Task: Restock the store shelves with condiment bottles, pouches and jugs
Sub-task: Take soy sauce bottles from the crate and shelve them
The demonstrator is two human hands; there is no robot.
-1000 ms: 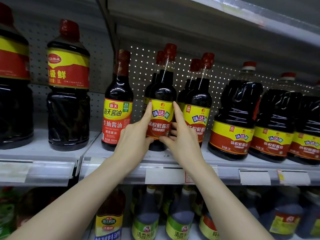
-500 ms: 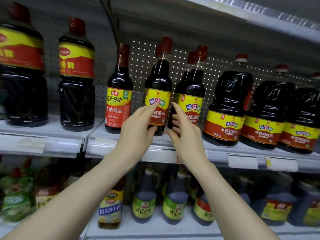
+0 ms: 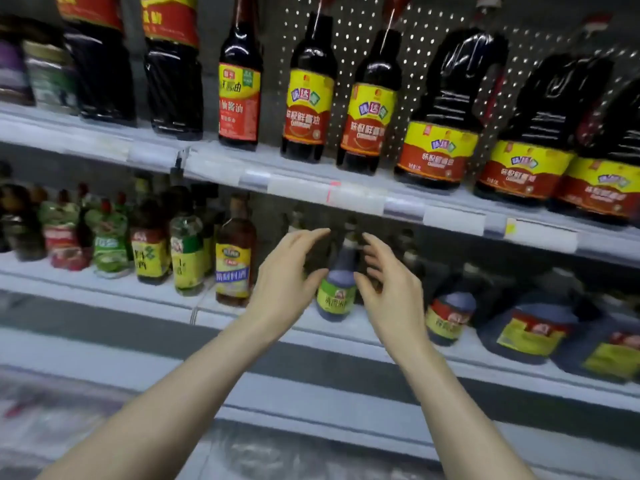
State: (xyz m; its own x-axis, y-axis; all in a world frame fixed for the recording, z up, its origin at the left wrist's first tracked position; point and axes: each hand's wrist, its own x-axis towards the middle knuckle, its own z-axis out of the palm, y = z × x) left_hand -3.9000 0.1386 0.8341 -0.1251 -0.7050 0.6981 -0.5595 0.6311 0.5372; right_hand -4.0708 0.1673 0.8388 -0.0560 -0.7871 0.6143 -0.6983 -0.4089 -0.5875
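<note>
Two slim soy sauce bottles with yellow-red labels (image 3: 306, 95) (image 3: 369, 105) stand side by side on the upper shelf (image 3: 311, 188). Both my hands hang below that shelf, empty, in front of the lower shelf. My left hand (image 3: 287, 275) and my right hand (image 3: 388, 285) face each other with relaxed, slightly bent fingers. Between them, further back, stands a dark vinegar bottle with a green label (image 3: 337, 289). Neither hand touches it.
Large soy sauce jugs (image 3: 446, 126) fill the upper shelf to the right; a red-labelled bottle (image 3: 239, 81) and big dark bottles (image 3: 173, 64) stand to the left. The lower shelf (image 3: 138, 289) holds cooking-wine bottles (image 3: 233, 258) and vinegar jugs (image 3: 526, 323). Plastic wrap lies at the bottom.
Both hands let go of the slim soy sauce bottle on the upper shelf and dropped below it. The view tilted downward, showing the lower shelf.
</note>
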